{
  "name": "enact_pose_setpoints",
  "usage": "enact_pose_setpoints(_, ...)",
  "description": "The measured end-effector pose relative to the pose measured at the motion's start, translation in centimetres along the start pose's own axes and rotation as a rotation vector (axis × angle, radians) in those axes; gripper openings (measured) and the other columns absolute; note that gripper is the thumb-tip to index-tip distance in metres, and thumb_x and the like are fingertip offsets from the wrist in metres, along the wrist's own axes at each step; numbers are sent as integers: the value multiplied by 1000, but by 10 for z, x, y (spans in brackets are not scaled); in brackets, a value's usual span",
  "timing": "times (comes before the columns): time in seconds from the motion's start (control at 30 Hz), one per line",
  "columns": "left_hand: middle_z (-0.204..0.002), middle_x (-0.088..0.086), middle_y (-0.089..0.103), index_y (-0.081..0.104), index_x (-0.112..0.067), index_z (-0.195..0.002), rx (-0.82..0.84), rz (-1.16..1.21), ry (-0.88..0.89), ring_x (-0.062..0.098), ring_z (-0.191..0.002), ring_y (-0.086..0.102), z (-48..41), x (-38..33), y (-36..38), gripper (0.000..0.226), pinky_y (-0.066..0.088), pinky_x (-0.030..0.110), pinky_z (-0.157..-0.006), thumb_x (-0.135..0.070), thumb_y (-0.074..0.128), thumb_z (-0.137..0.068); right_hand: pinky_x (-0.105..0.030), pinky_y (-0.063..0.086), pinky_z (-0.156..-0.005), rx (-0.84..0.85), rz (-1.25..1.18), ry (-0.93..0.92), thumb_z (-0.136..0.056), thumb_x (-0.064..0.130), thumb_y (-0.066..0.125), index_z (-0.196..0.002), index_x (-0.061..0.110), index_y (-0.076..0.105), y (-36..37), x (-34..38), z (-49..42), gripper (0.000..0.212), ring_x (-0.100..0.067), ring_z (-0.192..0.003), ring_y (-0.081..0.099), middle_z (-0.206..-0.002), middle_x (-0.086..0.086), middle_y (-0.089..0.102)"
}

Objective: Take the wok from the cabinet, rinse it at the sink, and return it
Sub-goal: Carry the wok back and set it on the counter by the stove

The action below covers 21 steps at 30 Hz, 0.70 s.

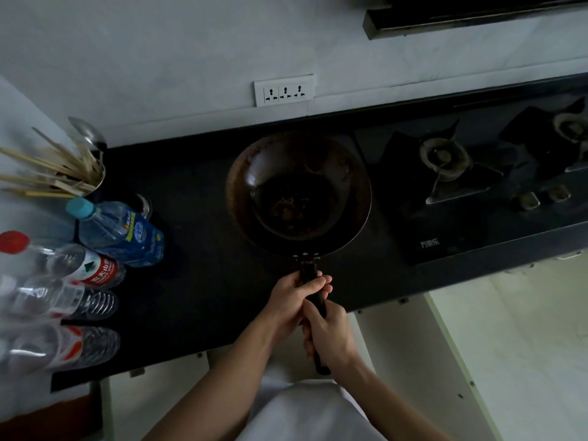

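I see the wok (299, 189) over the dark countertop (197, 281) (contact unclear). Both my hands grip its black handle (308, 269): left hand (294, 296) farther along, right hand (329, 335) nearer me. To the right lies the gas hob (461, 186); at left, water bottles (121, 232).

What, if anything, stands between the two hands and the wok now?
Nothing visible does. The left hand and the right hand both grip the wok by its handle.

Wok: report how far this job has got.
Done: the wok is out, over the countertop. In hand: left hand and right hand both grip its handle. Left: brownish residue inside suggests it is not yet rinsed; returning it follows.
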State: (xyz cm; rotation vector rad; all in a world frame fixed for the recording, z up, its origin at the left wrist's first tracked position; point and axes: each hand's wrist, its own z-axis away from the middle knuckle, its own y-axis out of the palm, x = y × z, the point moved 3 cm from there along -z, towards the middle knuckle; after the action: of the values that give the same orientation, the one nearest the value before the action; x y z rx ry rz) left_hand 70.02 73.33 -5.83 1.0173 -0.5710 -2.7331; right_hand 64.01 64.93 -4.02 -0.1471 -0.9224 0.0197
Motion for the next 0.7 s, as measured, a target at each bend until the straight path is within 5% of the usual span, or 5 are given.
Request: enact_pose_setpoints(0.7, -113, 8, 73, 67, -3, -118, 2, 51, -103, 17, -104, 68, -6, -2, 3, 27, 54, 27, -83, -9, 64, -92, -30, 49, -44, 75, -23, 53, -102, 27, 55, -83, 5, 62, -7, -3, -13, 30, -14, -42, 56, -53, -2, 60)
